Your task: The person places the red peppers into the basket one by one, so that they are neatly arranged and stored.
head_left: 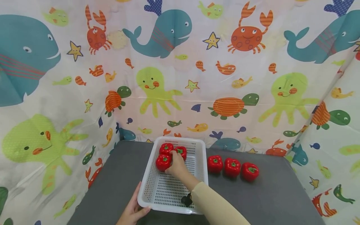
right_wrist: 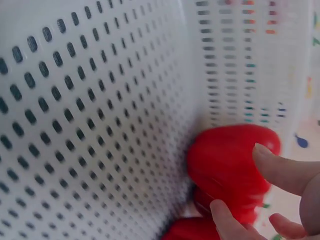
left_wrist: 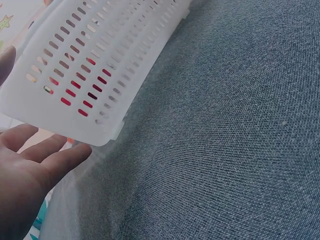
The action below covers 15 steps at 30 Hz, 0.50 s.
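Note:
A white perforated plastic basket (head_left: 164, 200) sits on the dark table with three red bell peppers at its far left. My right hand (head_left: 178, 165) reaches inside and holds the front-left bell pepper (head_left: 163, 162), thumb and fingers on its side. In the right wrist view, the thumb lies against that glossy pepper (right_wrist: 225, 160). Close by in the basket are a back bell pepper (head_left: 166, 147) and a right one (head_left: 181, 151), partly behind my fingers. My left hand (head_left: 132, 209) holds the basket's near-left corner, its thumb and fingers on either side of the corner (left_wrist: 95, 130).
Three more red bell peppers, a left (head_left: 215, 164), a middle (head_left: 232, 167) and a right one (head_left: 249, 171), stand in a row on the dark table (head_left: 278, 187) right of the basket. A black object (head_left: 186, 200) shows by the right sleeve. Printed sea-animal cloth surrounds the table.

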Available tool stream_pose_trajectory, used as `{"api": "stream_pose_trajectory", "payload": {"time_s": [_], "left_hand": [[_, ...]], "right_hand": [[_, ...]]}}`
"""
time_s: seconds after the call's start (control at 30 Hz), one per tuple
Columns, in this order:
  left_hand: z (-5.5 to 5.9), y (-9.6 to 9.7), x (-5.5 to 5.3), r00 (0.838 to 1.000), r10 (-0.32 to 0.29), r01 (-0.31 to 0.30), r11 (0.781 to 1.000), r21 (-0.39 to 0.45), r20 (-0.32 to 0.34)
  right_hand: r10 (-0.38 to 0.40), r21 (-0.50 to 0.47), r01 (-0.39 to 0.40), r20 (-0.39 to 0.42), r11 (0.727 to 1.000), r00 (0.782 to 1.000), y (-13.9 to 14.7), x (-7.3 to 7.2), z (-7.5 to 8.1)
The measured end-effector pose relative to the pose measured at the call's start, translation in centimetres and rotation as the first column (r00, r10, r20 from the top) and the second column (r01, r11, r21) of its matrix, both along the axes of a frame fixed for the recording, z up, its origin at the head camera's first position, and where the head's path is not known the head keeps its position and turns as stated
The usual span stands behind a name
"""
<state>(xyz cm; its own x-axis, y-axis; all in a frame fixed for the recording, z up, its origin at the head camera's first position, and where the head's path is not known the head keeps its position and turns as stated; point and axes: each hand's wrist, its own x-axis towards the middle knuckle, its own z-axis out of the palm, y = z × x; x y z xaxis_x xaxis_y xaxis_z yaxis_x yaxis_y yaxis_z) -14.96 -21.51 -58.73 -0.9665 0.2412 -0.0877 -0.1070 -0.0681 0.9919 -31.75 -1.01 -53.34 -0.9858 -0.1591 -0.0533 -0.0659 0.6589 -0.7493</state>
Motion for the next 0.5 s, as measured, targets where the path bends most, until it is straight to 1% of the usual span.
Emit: {"api": "stream_pose_trajectory", "payload": {"time_s": [0.13, 0.23, 0.4, 0.5], "left_hand": [[0.0, -0.2, 0.0, 1.000, 0.010, -0.010, 1.000, -0.004, -0.002], [0.0, -0.3, 0.1, 1.000, 0.003, -0.003, 1.000, -0.001, 0.010], [-0.1, -0.2, 0.1, 1.000, -0.009, 0.009, 1.000, 0.003, 0.015], [-0.1, 0.0, 0.0, 1.000, -0.022, 0.022, 1.000, 0.018, 0.007]], "right_hand": [[0.021, -0.036, -0.022, -0.040, 0.999, 0.999, 0.8, 0.0, 1.0], [0.017, -0.078, -0.021, -0.060, 0.997, 0.998, 1.6, 0.3, 1.5], [0.006, -0.157, -0.018, -0.074, 0.987, 0.997, 3.3, 1.3, 2.2], [0.021, -0.201, -0.035, -0.075, 0.979, 0.997, 4.9, 1.9, 3.1]]}}
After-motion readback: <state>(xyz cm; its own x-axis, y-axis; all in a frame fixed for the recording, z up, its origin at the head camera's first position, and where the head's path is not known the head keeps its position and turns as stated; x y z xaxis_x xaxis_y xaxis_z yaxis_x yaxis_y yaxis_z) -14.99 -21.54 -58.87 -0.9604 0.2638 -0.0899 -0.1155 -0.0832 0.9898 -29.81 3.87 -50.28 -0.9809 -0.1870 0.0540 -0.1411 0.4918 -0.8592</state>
